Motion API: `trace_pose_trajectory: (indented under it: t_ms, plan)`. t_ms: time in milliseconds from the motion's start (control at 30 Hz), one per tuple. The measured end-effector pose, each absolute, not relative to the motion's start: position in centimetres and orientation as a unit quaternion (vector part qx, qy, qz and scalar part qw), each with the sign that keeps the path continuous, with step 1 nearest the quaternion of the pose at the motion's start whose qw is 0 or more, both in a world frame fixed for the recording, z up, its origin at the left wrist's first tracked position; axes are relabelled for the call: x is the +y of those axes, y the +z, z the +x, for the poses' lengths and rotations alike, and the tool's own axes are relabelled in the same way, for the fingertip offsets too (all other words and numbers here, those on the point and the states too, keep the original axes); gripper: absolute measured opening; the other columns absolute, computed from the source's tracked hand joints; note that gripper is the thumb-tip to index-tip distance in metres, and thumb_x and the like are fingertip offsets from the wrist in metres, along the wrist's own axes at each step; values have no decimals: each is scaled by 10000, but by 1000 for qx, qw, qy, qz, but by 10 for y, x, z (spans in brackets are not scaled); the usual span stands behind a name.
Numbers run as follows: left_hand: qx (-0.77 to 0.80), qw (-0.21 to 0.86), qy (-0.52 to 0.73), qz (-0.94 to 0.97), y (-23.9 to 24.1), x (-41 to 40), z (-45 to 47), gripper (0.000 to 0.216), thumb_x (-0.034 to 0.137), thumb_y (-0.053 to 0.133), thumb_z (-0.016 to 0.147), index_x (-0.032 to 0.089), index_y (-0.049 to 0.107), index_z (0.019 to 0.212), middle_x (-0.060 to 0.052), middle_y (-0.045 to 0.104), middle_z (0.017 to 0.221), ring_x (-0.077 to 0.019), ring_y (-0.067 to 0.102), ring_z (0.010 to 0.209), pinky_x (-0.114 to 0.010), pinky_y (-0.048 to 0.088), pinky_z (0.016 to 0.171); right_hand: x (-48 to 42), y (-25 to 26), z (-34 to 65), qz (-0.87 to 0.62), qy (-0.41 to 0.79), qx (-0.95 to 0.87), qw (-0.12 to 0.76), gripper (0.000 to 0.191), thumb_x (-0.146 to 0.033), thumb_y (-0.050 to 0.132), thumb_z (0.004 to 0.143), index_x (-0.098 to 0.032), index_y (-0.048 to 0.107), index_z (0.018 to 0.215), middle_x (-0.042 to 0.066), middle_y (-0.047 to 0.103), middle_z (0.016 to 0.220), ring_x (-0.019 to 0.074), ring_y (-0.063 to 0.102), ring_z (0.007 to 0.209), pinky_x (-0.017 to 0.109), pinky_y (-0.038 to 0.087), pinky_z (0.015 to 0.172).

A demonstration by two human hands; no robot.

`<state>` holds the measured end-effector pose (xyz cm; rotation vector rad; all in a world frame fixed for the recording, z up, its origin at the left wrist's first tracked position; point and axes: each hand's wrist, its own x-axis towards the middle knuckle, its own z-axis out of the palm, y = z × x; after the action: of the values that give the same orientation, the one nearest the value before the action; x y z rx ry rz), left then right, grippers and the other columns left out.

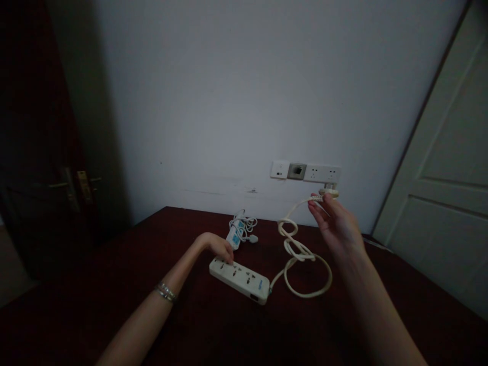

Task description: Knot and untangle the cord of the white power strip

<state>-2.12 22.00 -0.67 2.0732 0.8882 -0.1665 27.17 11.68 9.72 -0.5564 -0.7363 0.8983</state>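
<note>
My right hand [337,223] pinches the plastic plug [328,192] just under the wall sockets [322,173]; its kinked cord [301,251] loops across the dark table [114,284]. My left hand [219,247], fingers curled, presses the oblong strip [239,279].

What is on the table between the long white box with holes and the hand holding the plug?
The head view shows the power strip's own cream cord, looped and knotted, running up from the table to the plug in the right hand.
</note>
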Motion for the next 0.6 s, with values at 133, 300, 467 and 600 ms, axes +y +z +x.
trace_pose_trajectory:
  t_ms: [133,300,467,600]
  plan:
    - [358,325,76,872,24,196,-9,165,289,619,698,153,703,739,-31,647,663,-154,543,600,-242,399,586,116,97,264,-264,432,-360,784,300,-276,801,571,-146,653,797,25,688,767,132,668,692,226,572,720]
    - [289,298,328,849,71,152,23,394,387,509,832,139,612,1120,-111,647,1055,-195,587,918,-282,426,780,116,96,251,-267,442,-375,770,313,-273,826,521,-132,657,744,35,690,751,139,666,640,229,577,675]
    - [257,292,282,877,91,135,41,375,428,601,765,129,666,982,-74,682,858,-161,596,759,-262,437,680,115,95,243,-274,445,-386,760,296,-278,827,515,-124,666,711,36,687,739,139,661,625,227,576,654]
    - [287,341,217,868,85,142,47,376,473,588,757,113,686,810,-55,661,672,-128,587,609,-237,431,579,117,92,243,-269,469,-366,758,306,-256,833,495,-128,680,727,42,693,770,137,657,638,227,574,664]
